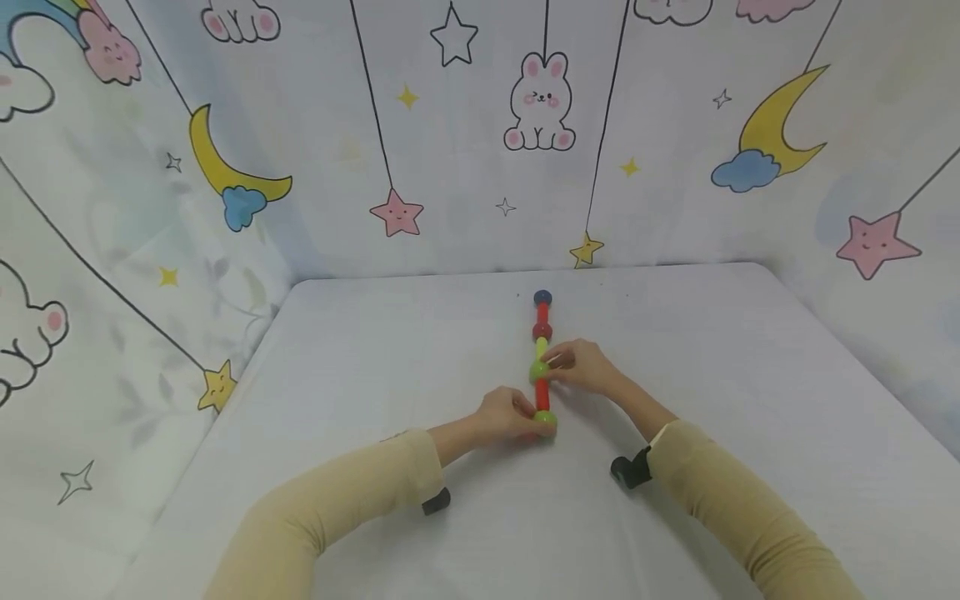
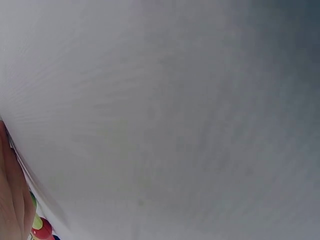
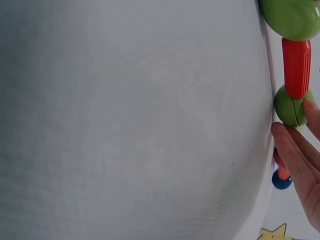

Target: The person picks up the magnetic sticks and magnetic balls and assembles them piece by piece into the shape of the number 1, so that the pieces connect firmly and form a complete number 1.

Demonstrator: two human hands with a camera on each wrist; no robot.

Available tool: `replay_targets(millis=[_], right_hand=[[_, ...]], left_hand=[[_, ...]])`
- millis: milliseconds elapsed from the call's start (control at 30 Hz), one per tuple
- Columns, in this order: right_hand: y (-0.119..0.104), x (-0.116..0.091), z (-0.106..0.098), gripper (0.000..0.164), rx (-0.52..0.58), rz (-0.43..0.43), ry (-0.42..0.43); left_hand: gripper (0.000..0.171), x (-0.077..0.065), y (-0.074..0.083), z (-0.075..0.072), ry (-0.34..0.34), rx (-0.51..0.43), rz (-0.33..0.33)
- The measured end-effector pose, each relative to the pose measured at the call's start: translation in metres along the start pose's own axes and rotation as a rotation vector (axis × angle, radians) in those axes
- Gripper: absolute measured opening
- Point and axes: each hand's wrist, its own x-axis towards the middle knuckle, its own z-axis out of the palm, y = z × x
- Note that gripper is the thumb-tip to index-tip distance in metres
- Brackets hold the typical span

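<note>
A straight chain of coloured balls and rods lies on the white table. From the far end come a blue ball, a red rod, a red ball, a yellow-green rod, a middle green ball, another red rod and a near green ball. My left hand pinches the near green ball from the left. With thumb and fingers, my right hand holds the middle green ball from the right; the right wrist view shows its seam. A small red part shows under the left fingers, mostly hidden.
White cloth covers the table. Behind and beside it hang curtains printed with moons, stars and rabbits. A black wrist device sits under the right sleeve, another under the left.
</note>
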Motion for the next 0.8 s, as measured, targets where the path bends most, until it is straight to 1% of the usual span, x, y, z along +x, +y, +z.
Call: replay_targets(millis=[233, 400, 500, 667, 800], right_hand=[[-0.004, -0.005, 0.004, 0.028, -0.038, -0.009, 0.009], [-0.007, -0.007, 0.006, 0.026, -0.062, -0.004, 0.000], [-0.004, -0.007, 0.006, 0.027, -0.054, 0.000, -0.011], [0.005, -0.002, 0.003, 0.040, 0.014, 0.063, 0.012], [0.009, 0.003, 0.000, 0.058, 0.049, 0.121, 0.032]], left_hand=[[0.035, -0.007, -0.002, -0.001, -0.023, 0.022, 0.018], [0.031, -0.012, -0.004, -0.002, -0.045, -0.002, 0.016], [0.030, -0.016, -0.004, -0.001, -0.055, -0.010, 0.012], [0.029, -0.021, -0.004, -0.001, -0.058, 0.000, 0.019], [0.030, -0.022, -0.006, -0.001, -0.055, 0.013, 0.023]])
